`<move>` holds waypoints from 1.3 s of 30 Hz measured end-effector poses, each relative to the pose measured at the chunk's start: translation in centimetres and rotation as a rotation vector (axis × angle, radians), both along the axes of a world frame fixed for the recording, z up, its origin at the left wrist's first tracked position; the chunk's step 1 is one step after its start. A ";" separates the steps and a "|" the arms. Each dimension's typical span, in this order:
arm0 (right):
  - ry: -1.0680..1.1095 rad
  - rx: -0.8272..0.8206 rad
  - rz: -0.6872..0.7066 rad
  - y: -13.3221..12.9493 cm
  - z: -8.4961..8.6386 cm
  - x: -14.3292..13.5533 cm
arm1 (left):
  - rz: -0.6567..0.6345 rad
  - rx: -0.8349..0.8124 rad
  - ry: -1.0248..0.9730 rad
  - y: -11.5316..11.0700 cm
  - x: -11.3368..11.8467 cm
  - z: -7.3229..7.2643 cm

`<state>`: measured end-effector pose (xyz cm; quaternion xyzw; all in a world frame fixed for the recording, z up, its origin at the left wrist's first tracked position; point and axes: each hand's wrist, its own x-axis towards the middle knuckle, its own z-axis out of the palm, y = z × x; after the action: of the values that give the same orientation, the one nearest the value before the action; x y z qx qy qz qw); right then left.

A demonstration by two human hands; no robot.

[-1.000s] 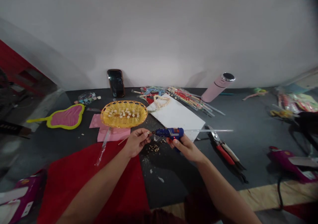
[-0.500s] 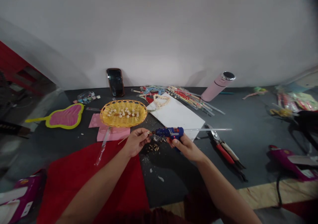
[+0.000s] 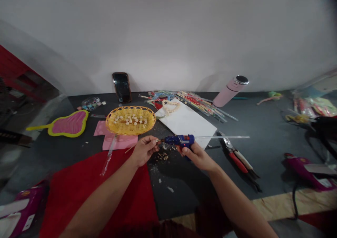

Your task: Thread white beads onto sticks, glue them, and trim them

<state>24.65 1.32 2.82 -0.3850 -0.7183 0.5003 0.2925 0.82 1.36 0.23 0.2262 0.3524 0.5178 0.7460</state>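
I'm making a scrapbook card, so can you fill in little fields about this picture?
Left hand: pinching a thin pale stick
Right hand: gripping a blue glue gun
Light on glue gun: red
Yellow basket: holds small pale pieces
Phone: upright near the wall
Pink bottle: stands near the wall
Red cloth: below the left forearm

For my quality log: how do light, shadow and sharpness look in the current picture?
Head view: dim light, with soft shadows on the plain pale wall beside the black-screened phone and pink cylindrical flask; head view, centre: fine detail around the blue plastic glue gun looks soft.
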 end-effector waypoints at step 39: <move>0.033 -0.295 -0.342 2.2 -0.3 2.7 | 0.027 0.036 -0.037 0.3 -0.1 0.1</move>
<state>27.34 3.57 2.57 -0.5315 -0.5567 0.5493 0.3253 0.69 1.67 0.32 0.2251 0.3321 0.5380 0.7413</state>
